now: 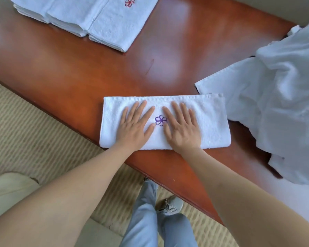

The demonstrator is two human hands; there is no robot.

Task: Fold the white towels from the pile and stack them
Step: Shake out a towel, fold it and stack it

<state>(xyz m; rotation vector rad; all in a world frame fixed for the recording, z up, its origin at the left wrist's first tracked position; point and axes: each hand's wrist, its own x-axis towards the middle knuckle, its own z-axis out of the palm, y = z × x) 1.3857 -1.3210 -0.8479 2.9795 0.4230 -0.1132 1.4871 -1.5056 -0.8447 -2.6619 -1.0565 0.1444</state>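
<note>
Both hands flat on towel

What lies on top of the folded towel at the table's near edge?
Both hands lie flat on the folded towel: left hand, right hand. A purple flower emblem shows between them. The cloth under the palms is hidden.

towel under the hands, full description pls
The folded towel is white terry, a long flat rectangle lying at the near edge of the wooden table, with a purple flower emblem mid-top. The left hand and right hand press flat on it, either side of the emblem. Its right end meets the unfolded pile.
</note>
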